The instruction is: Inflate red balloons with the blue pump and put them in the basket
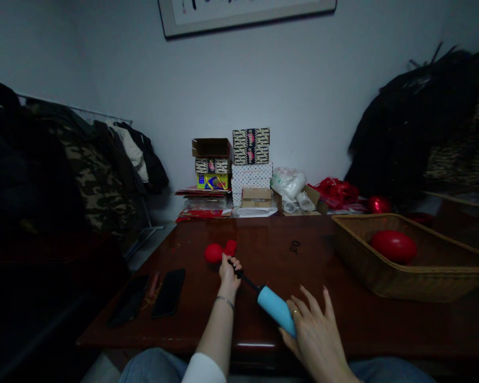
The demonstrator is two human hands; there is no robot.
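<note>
A hand balloon pump with a light blue barrel lies slanted between my hands. My left hand is closed around the black end of its rod. Just beyond those fingers is a small, partly filled red balloon, with a second red lobe beside it; my fingers hide where it meets the pump. My right hand holds the near end of the blue barrel between thumb and palm, its other fingers stretched out. Part of the black rod shows between the barrel and my left hand.
On the right a wicker basket holds a red balloon. Dark phone-like slabs and a reddish stick with string lie left. Small black loops lie mid-table. Stacked boxes and plastic bags stand behind.
</note>
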